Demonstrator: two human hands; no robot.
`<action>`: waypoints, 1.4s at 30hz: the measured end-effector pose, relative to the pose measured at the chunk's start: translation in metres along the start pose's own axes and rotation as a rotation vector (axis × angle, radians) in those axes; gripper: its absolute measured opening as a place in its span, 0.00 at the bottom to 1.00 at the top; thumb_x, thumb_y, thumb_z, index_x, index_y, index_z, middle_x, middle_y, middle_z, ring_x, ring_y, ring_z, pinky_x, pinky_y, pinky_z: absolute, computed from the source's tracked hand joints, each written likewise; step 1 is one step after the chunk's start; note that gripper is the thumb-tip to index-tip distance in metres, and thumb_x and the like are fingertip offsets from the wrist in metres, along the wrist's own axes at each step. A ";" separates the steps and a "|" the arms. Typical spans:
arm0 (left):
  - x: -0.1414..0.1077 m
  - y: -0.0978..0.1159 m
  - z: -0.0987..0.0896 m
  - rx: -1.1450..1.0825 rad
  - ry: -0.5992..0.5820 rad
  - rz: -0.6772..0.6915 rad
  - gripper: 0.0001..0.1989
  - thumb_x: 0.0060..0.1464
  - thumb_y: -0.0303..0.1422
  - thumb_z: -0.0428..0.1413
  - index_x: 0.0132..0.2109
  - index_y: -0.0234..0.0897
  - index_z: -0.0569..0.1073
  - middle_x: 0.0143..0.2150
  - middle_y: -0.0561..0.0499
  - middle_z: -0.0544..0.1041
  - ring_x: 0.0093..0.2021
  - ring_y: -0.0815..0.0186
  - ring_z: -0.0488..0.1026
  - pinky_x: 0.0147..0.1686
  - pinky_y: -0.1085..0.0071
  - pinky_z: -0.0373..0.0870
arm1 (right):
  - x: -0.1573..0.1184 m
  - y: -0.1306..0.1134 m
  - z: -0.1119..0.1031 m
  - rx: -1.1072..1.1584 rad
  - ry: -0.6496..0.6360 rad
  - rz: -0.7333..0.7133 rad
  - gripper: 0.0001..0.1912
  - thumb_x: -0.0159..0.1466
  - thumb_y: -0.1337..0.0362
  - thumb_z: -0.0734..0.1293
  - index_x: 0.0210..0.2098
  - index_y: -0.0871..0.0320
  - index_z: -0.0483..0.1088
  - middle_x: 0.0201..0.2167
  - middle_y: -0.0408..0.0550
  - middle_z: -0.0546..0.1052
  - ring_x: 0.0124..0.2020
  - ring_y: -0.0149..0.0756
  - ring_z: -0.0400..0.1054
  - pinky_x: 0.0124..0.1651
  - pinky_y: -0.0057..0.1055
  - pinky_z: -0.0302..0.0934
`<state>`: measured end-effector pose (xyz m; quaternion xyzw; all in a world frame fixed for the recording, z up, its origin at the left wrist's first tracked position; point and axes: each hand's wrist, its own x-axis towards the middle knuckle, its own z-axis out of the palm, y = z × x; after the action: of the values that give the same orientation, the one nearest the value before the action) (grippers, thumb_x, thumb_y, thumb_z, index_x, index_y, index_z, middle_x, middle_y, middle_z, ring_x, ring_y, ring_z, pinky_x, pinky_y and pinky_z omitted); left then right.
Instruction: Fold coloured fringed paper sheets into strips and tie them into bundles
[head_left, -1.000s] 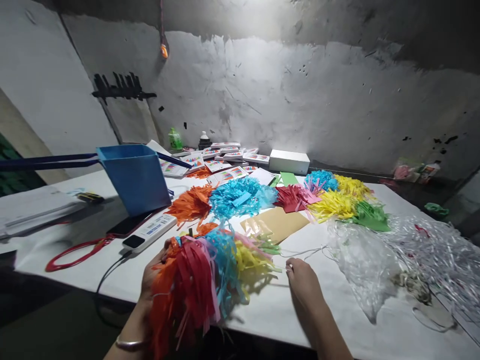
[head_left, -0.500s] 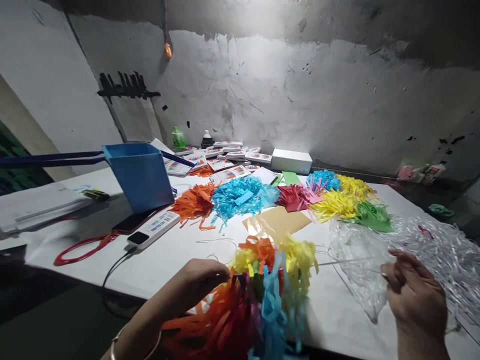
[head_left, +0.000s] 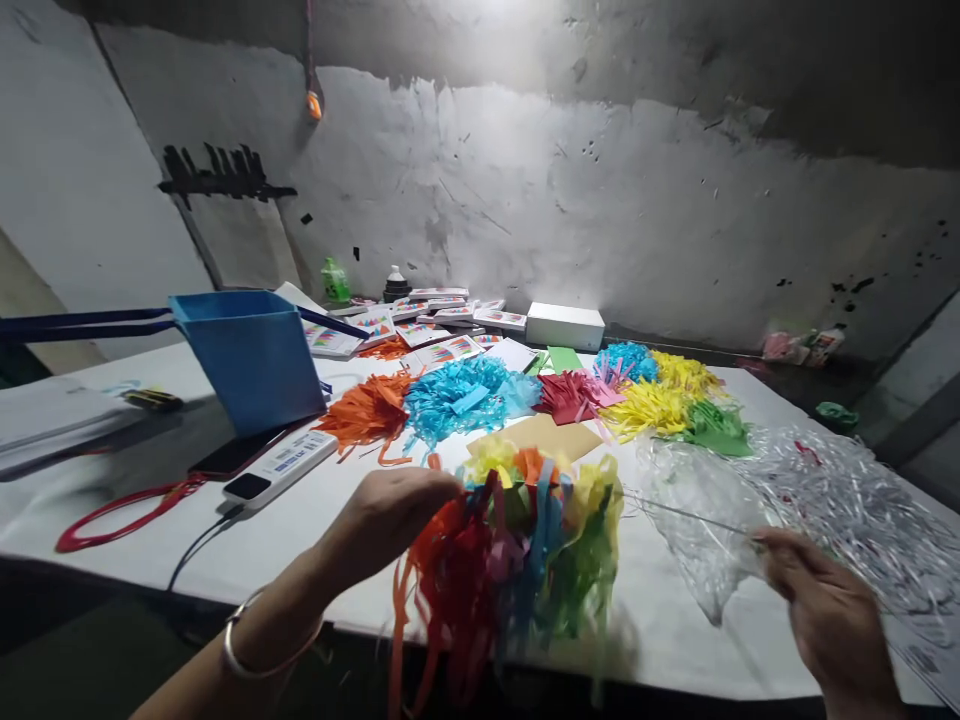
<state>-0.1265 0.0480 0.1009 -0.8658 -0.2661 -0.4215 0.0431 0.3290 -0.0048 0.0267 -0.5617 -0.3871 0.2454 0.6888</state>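
Observation:
A bunch of multicoloured paper tassels [head_left: 517, 560] in red, orange, blue, green and yellow hangs in front of me over the table's near edge. My left hand [head_left: 405, 505] is closed at its upper left end, with the fingertips partly hidden by the strips. A thin string [head_left: 690, 514] runs taut from the bunch's right side to my right hand [head_left: 821, 600], pinched between thumb and fingers. Beneath the string lies a clear plastic bag [head_left: 697, 540]. Behind the bunch is a tan paper sheet [head_left: 551, 436].
Loose fringe lies across the table: orange [head_left: 367, 408], blue [head_left: 457, 395], red [head_left: 566, 394], yellow [head_left: 652, 408], green [head_left: 716, 428]. Silver tinsel [head_left: 832, 490] spreads at right. A blue bin [head_left: 251, 360], white device [head_left: 281, 468] and red cord [head_left: 112, 515] are left; a white box [head_left: 564, 326] stands behind.
The tassel bunch has risen and gathered, its strips now hanging downward. My left hand has moved up slightly; my right hand is lower, with the string slanting down to it. The view has shifted right.

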 end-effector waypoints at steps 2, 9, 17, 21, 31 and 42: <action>0.003 -0.001 -0.002 -0.023 -0.019 0.007 0.10 0.68 0.28 0.50 0.40 0.35 0.77 0.27 0.50 0.81 0.23 0.70 0.77 0.25 0.79 0.69 | 0.001 0.005 -0.001 0.038 -0.008 0.031 0.22 0.44 0.48 0.81 0.31 0.56 0.80 0.21 0.40 0.70 0.23 0.26 0.59 0.22 0.21 0.57; -0.002 0.001 0.000 -0.107 0.002 -0.084 0.07 0.64 0.27 0.55 0.40 0.38 0.78 0.30 0.50 0.83 0.27 0.66 0.80 0.29 0.77 0.73 | -0.006 0.002 -0.002 0.189 0.058 0.004 0.22 0.45 0.48 0.81 0.31 0.56 0.80 0.19 0.38 0.68 0.20 0.22 0.56 0.23 0.21 0.56; 0.002 0.001 -0.006 -0.212 -0.091 -0.102 0.08 0.63 0.26 0.54 0.39 0.37 0.78 0.30 0.51 0.83 0.27 0.68 0.79 0.30 0.78 0.70 | -0.007 -0.001 -0.008 0.163 0.084 0.098 0.25 0.40 0.48 0.83 0.31 0.57 0.80 0.23 0.40 0.74 0.25 0.24 0.62 0.26 0.18 0.61; 0.007 0.000 -0.005 -0.120 0.001 -0.155 0.09 0.63 0.26 0.54 0.36 0.37 0.78 0.28 0.52 0.82 0.25 0.68 0.78 0.27 0.77 0.69 | -0.001 0.003 -0.011 0.051 0.138 0.007 0.24 0.41 0.48 0.82 0.31 0.57 0.80 0.32 0.46 0.79 0.36 0.34 0.70 0.33 0.23 0.66; 0.016 -0.009 0.019 -0.089 0.056 -0.018 0.12 0.65 0.28 0.51 0.37 0.37 0.78 0.27 0.50 0.82 0.24 0.69 0.77 0.26 0.78 0.70 | -0.001 0.006 -0.003 0.070 -0.043 -0.022 0.18 0.44 0.52 0.81 0.29 0.55 0.79 0.22 0.42 0.74 0.23 0.30 0.64 0.25 0.27 0.62; 0.011 -0.011 0.021 -0.077 0.108 -0.132 0.09 0.64 0.30 0.53 0.37 0.38 0.76 0.28 0.51 0.82 0.25 0.69 0.78 0.28 0.78 0.71 | 0.006 0.006 -0.003 0.009 -0.123 0.006 0.21 0.48 0.43 0.76 0.28 0.54 0.79 0.21 0.42 0.74 0.22 0.31 0.67 0.29 0.29 0.66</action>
<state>-0.1113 0.0684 0.0940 -0.8235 -0.3035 -0.4793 -0.0037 0.3356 -0.0004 0.0225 -0.5436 -0.4258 0.2832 0.6655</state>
